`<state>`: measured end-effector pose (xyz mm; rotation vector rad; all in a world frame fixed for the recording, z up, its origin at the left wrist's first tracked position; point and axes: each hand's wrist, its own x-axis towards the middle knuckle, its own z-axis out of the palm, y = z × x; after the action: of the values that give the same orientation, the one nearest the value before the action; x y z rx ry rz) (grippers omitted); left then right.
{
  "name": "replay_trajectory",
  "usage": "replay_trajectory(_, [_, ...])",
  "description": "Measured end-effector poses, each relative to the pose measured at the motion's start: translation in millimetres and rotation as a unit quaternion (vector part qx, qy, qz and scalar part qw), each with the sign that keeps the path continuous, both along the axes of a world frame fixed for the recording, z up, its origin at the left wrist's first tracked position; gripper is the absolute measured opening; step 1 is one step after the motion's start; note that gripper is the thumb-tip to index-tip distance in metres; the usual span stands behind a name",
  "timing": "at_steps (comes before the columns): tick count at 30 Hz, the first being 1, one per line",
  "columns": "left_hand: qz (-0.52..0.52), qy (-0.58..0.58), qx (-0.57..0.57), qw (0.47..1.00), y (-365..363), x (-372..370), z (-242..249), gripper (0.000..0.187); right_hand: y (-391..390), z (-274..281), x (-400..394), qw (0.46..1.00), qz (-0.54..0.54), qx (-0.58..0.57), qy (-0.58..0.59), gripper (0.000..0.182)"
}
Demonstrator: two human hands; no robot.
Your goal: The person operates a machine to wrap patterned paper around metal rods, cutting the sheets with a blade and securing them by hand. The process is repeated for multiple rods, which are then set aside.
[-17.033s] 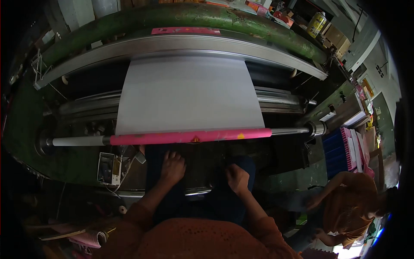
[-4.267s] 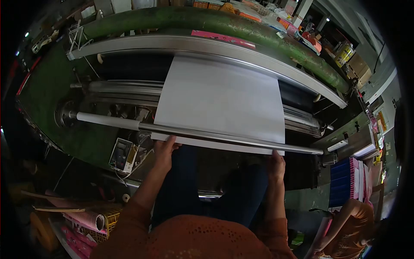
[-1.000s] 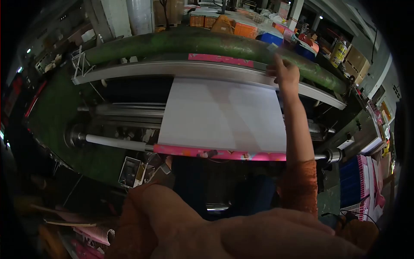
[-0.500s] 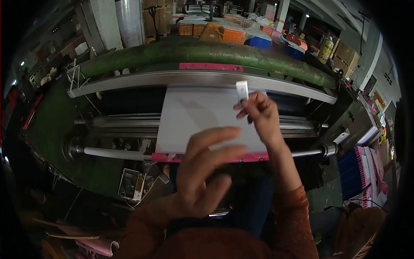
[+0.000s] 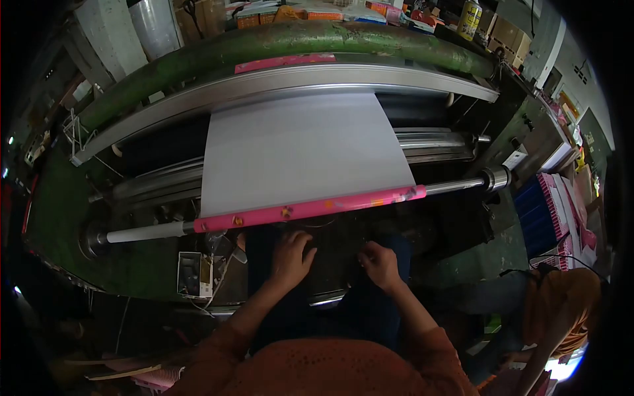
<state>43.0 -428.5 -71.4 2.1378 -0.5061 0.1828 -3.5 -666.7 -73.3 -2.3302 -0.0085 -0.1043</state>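
My left hand (image 5: pixel 290 261) is low over my left thigh, fingers bent forward and thumb apart, with nothing visible in it. Over the other thigh is my right hand (image 5: pixel 381 265), its fingers curled together; whatever they may hold is hidden. Just beyond both hands a pink printed roll (image 5: pixel 310 207) sits on a metal shaft (image 5: pixel 456 187), touched by neither hand. A wide white sheet (image 5: pixel 304 145) runs from the roll back under a silvery crossbar (image 5: pixel 277 80).
A green pipe (image 5: pixel 297 41) spans the back of the machine. A small box (image 5: pixel 193 274) stands at lower left. Blue and pink stacked material (image 5: pixel 545 211) lies at right. Another person (image 5: pixel 561 310) is at the lower right.
Both hands have dropped from above the sheet to my thighs. The small white piece held up in my right hand is no longer visible. The view has tilted and shifted.
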Motion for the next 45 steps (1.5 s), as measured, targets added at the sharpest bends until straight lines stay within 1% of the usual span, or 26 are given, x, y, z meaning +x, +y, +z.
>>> replay_trajectory(2, [0.062,-0.074,0.227,0.969,16,2,-47,0.021,-12,-38,-11,0.999,-0.01,-0.037,-0.016,0.009])
replay_trajectory(3, [0.065,-0.068,0.227,0.969,19,-1,-52,0.021,-12,-41,-15,0.996,-0.021,-0.074,-0.034,0.01])
replay_trajectory(5, [0.011,-0.104,0.353,0.93,21,-5,-61,0.024,-9,-48,-17,0.994,-0.005,-0.105,-0.032,0.01])
replay_trajectory(7, [0.006,-0.072,0.357,0.931,19,-3,-68,0.023,-4,-46,-16,0.99,0.022,-0.132,-0.035,0.009])
replay_trajectory(9, [0.015,-0.04,0.36,0.932,18,0,-70,0.022,-5,-46,-13,0.99,0.003,-0.137,0.021,0.008])
replay_trajectory(11, [-0.015,-0.054,0.382,0.923,17,-2,-71,0.021,-4,-46,-14,0.989,0.023,-0.146,0.0,0.007])
replay_trajectory(12, [0.001,-0.044,0.381,0.923,17,-2,-72,0.021,-3,-46,-14,0.988,0.02,-0.151,-0.02,0.007])
replay_trajectory(19, [0.004,-0.07,0.364,0.929,18,-4,-79,0.022,-5,-47,-14,0.982,0.043,-0.185,-0.007,0.009])
replay_trajectory(21, [0.017,-0.076,0.353,0.933,18,-3,-81,0.021,-14,-56,-7,0.991,0.04,-0.045,0.118,0.006])
replay_trajectory(22, [0.015,-0.072,0.329,0.941,18,-3,-82,0.02,-3,-34,1,0.99,0.047,-0.05,0.119,0.006])
replay_trajectory(23, [0.012,-0.069,0.306,0.949,19,-2,-82,0.02,4,-5,9,0.973,0.073,0.067,0.206,0.005])
replay_trajectory(24, [0.017,-0.067,0.303,0.95,20,0,-81,0.02,17,32,20,0.935,0.096,0.182,0.29,0.004])
replay_trajectory(26, [0.016,-0.076,0.228,0.971,20,0,-78,0.017,49,99,47,0.929,0.173,0.229,0.235,0.004])
replay_trajectory(28, [-0.001,-0.066,0.191,0.979,14,0,-78,0.015,92,136,77,0.926,0.175,0.305,0.139,0.003])
replay_trajectory(30, [-0.02,-0.059,0.155,0.986,17,0,-69,0.014,130,152,128,0.955,0.259,0.142,0.02,0.005])
replay_trajectory(32, [-0.119,-0.089,0.15,0.977,24,-6,-38,0.016,178,152,175,0.951,0.307,0.011,-0.041,0.003])
replay_trajectory(33, [-0.121,-0.087,0.147,0.978,28,-8,-22,0.016,197,141,194,0.945,0.323,0.017,-0.042,0.004])
replay_trajectory(35, [-0.029,-0.342,0.069,0.937,45,-7,13,0.018,228,133,209,0.94,0.337,0.024,-0.043,0.006])
replay_trajectory(36, [-0.03,-0.34,0.068,0.937,56,-6,35,0.018,242,133,209,0.936,0.344,-0.009,-0.07,0.006])
replay_trajectory(38, [0.098,-0.375,0.105,0.916,79,-1,74,0.031,251,128,214,0.931,0.351,-0.043,-0.094,0.007])
replay_trajectory(39, [0.097,-0.373,0.104,0.917,89,4,87,0.031,252,121,218,0.928,0.35,-0.066,-0.111,0.008])
replay_trajectory(40, [0.128,-0.323,0.158,0.924,98,11,98,0.026,252,116,220,0.924,0.349,-0.089,-0.13,0.008])
replay_trajectory(41, [0.158,-0.272,0.211,0.926,106,17,103,0.021,253,116,221,0.925,0.346,-0.088,-0.129,0.008])
replay_trajectory(42, [0.155,-0.272,0.211,0.926,111,23,96,0.021,253,115,220,0.923,0.348,-0.096,-0.132,0.008])
replay_trajectory(44, [0.135,-0.27,0.295,0.906,117,35,73,0.018,255,114,221,0.923,0.344,-0.104,-0.135,0.007])
replay_trajectory(45, [0.129,-0.273,0.294,0.907,118,39,71,0.018,258,113,223,0.917,0.353,-0.106,-0.15,0.007])
